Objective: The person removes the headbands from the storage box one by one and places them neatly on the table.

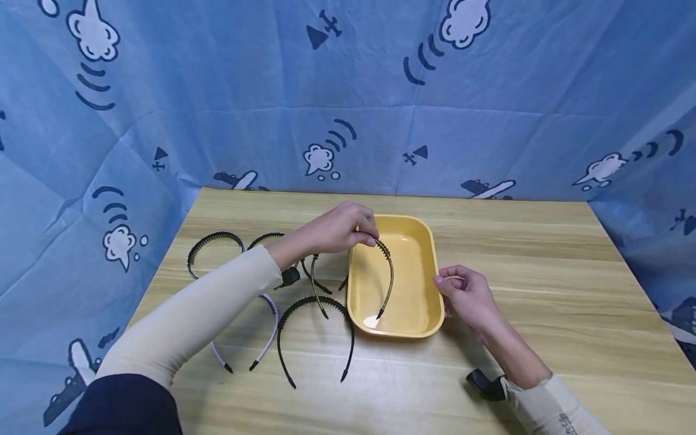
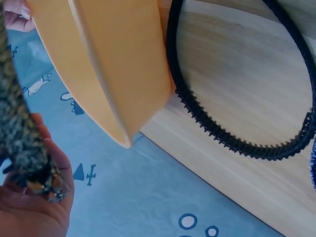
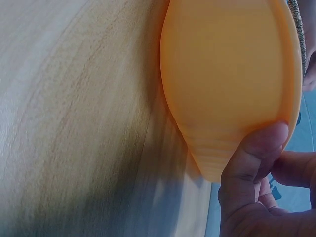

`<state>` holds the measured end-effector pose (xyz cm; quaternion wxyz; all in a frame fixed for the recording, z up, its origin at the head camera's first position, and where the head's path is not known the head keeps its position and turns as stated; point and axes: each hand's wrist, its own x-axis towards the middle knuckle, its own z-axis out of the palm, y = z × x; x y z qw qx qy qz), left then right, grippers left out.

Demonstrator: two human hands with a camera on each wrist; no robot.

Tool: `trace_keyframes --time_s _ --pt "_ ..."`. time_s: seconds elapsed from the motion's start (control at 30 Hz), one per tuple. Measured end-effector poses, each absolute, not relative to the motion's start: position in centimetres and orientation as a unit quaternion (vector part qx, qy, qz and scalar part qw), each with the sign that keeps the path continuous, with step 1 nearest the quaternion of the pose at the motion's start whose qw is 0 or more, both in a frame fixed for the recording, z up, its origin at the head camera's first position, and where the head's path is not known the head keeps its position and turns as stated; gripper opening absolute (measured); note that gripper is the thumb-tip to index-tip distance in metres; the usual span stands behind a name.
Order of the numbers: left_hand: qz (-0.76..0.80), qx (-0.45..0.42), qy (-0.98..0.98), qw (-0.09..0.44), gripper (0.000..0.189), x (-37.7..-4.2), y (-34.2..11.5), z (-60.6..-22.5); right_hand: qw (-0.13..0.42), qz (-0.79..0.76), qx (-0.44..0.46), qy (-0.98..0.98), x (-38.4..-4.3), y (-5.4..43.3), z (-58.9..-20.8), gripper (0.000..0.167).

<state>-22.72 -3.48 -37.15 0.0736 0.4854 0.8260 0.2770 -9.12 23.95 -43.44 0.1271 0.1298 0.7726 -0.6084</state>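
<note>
My left hand (image 1: 348, 228) pinches a dark, glittery headband (image 1: 391, 275) by the top of its arch. One leg of it hangs over the yellow plastic tray (image 1: 435, 241), the other outside the tray's left side. In the left wrist view the headband (image 2: 17, 108) looks speckled gold and black, close to the camera. My right hand (image 1: 470, 299) grips the tray's right rim, thumb on the wall, as the right wrist view shows of the tray wall (image 3: 227, 64).
Several headbands lie left of the tray: a black one (image 1: 315, 298) in front, a lilac one (image 1: 275, 314) partly under my left arm, a ridged black one (image 1: 217, 234) behind. The wooden table (image 1: 544, 260) meets a blue patterned cloth (image 1: 370, 151) at the back.
</note>
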Motion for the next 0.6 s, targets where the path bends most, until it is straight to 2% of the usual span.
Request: trace_keyframes --time_s 0.6 --pt "0.279 0.477 0.831 0.072 0.013 -22.6 -5.3 -37.5 0.123 -0.607 0.123 0.775 -9.1 23.9 -43.7 0.032"
